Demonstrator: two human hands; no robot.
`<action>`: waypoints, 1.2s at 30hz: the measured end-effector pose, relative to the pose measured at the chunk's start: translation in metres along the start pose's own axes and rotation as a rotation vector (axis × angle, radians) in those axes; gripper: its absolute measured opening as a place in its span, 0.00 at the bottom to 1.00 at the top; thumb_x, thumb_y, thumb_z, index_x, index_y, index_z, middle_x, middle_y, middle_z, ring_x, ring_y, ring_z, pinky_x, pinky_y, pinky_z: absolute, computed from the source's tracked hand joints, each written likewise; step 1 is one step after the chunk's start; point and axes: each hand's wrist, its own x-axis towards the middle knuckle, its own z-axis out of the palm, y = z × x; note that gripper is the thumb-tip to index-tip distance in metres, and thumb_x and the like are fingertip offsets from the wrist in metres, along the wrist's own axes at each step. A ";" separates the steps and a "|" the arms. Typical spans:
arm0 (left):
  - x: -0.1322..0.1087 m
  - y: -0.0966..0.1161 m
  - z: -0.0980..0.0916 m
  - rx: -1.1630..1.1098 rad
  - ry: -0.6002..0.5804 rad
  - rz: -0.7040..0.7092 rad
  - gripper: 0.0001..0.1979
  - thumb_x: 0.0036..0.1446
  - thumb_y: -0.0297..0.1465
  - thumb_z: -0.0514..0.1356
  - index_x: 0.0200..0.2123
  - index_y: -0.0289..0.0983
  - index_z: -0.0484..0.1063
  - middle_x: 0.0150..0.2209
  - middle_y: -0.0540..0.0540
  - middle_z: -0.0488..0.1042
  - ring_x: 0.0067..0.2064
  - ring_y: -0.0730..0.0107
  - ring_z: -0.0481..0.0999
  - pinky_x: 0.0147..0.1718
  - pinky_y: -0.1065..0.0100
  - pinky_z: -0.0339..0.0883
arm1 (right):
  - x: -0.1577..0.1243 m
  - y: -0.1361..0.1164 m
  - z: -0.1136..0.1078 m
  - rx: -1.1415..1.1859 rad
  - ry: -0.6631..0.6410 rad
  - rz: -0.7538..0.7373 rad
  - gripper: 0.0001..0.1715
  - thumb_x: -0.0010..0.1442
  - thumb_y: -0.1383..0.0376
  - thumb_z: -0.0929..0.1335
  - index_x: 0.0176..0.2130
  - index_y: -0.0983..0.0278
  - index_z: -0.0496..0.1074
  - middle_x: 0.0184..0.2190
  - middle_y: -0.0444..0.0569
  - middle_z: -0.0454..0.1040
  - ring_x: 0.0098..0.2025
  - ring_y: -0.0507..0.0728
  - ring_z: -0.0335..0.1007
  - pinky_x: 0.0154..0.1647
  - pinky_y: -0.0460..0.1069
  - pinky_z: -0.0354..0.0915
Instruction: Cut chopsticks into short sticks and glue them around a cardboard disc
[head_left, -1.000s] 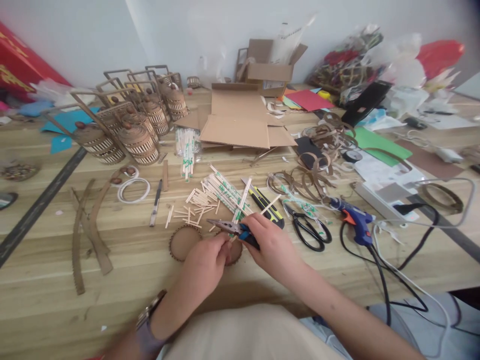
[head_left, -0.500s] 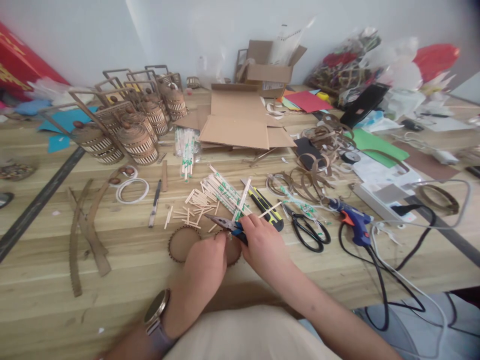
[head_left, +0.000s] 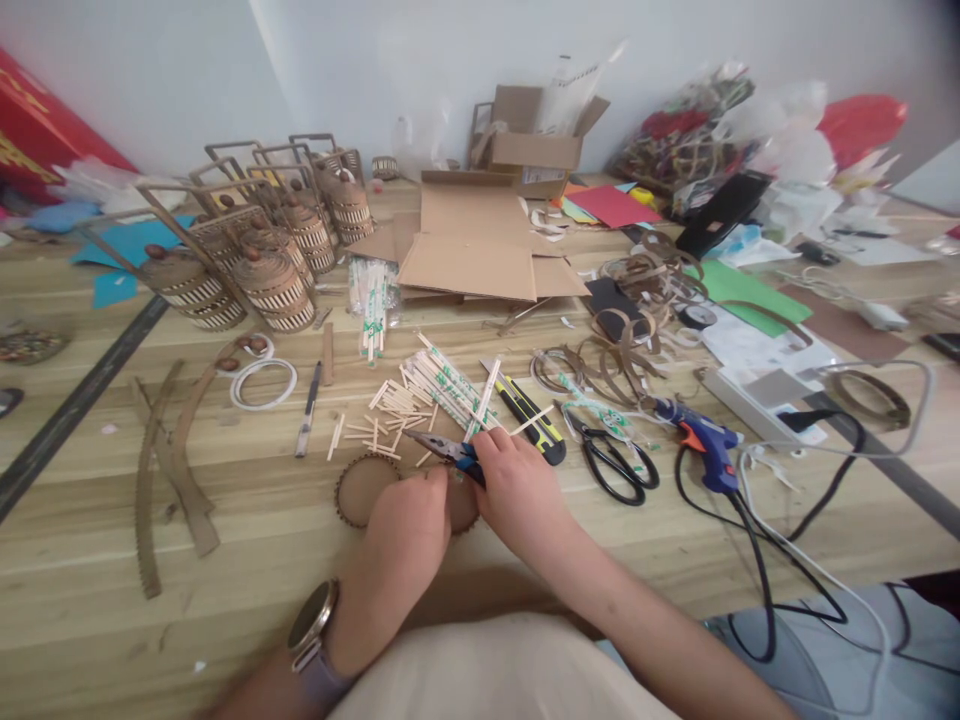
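Blue-handled pliers in right hand, fingers curled round handles, nose toward 10 o'clock over worktop. Left hand close against pliers; fingertips hidden, cannot tell what they pinch. Since second ago left wrist has rolled, watch face now upward, screening work from view. Rimmed cardboard round at left hand's 10 o'clock, short sticks at 12.

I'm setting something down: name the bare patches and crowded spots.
Bare light-wood tabletop lies between the curved brown strips and the round brown notched-rim disc, and between the black-handled scissors and right forearm. Crowded: around the blue-handled metal pliers, with short pale wooden sticks and a black-yellow cutter nearby.
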 end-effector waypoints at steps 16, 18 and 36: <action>0.002 -0.045 -0.010 -1.185 -0.219 0.024 0.20 0.55 0.49 0.56 0.31 0.37 0.67 0.21 0.52 0.72 0.20 0.74 0.70 0.20 0.74 0.58 | -0.002 0.045 -0.030 0.726 -0.185 -0.260 0.04 0.61 0.65 0.65 0.34 0.63 0.67 0.29 0.42 0.69 0.30 0.51 0.62 0.32 0.45 0.58; 0.008 -0.036 -0.007 -1.245 -0.209 -0.027 0.21 0.52 0.50 0.59 0.31 0.36 0.69 0.23 0.49 0.75 0.24 0.70 0.74 0.22 0.73 0.60 | -0.004 0.039 -0.028 0.686 -0.156 -0.246 0.03 0.61 0.66 0.65 0.34 0.63 0.67 0.28 0.43 0.70 0.29 0.52 0.63 0.30 0.45 0.57; 0.014 -0.022 0.008 -1.471 -0.387 -0.059 0.24 0.44 0.50 0.67 0.30 0.34 0.73 0.28 0.45 0.79 0.31 0.66 0.78 0.32 0.68 0.67 | -0.005 0.027 -0.010 0.807 -0.065 -0.258 0.15 0.58 0.70 0.64 0.46 0.61 0.60 0.41 0.50 0.75 0.42 0.57 0.72 0.40 0.49 0.64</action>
